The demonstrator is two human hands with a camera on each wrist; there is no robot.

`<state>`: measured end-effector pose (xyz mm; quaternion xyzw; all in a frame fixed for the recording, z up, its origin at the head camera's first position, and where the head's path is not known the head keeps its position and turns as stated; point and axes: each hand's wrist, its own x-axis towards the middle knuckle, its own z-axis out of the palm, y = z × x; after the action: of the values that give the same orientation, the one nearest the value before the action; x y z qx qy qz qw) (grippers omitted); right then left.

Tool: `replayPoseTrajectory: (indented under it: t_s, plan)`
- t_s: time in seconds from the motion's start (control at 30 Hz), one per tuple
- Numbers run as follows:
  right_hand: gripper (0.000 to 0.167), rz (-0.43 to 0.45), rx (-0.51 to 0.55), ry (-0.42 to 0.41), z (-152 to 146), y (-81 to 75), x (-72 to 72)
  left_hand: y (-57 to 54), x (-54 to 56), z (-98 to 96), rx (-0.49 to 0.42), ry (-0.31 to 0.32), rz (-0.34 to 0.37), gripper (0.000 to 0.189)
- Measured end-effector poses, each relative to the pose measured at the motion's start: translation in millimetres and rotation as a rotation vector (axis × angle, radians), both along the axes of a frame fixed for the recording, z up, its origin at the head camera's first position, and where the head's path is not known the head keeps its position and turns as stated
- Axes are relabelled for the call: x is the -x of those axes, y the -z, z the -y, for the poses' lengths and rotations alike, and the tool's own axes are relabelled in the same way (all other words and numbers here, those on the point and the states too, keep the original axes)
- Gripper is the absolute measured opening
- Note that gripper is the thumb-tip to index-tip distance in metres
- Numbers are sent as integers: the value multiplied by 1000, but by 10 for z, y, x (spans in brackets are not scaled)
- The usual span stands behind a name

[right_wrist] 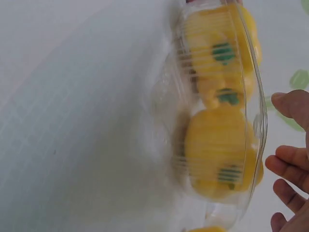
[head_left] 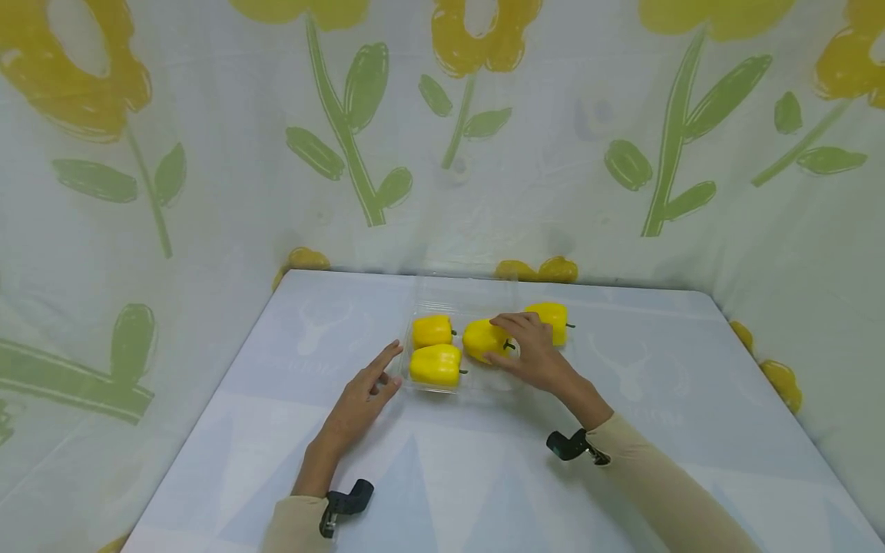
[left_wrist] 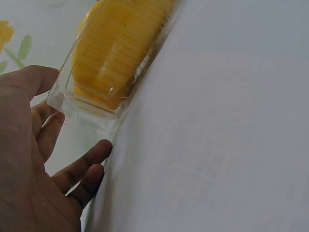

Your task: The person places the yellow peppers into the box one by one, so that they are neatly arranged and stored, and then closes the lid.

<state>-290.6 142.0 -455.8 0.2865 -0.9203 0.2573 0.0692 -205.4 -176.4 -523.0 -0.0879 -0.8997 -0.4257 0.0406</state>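
While left fingers spread empty beside a clear container, parted, empty right fingers arch over a yellow pepper.

A whitish fabric curtain, printed with large yellow flowers on green stems with oval leaves, hangs along the far, left and right sides of a table. The pale tabletop has rounded far corners and bears faint deer-head silhouettes to left and right, with light-blue triangles on the near part. Soft, muted light falls over the scene, leaving only blurred shadows.
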Motion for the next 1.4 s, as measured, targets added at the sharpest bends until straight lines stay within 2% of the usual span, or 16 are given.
replayPoseTrajectory:
  t_s: [0.33,0.67,1.03,1.4]
  plan:
    - [59,28,-3,35,-239,-10,58,33,1,-11,-24,16,9,56]
    - [55,2,-2,81,-403,-39,153,31,1,35,-38,17,-2,56]
    - [55,-14,-38,135,-598,3,274,48,-28,55,-41,18,-7,56]
    - [58,20,-33,177,-685,-7,321,9,-46,57,-44,20,-2,56]
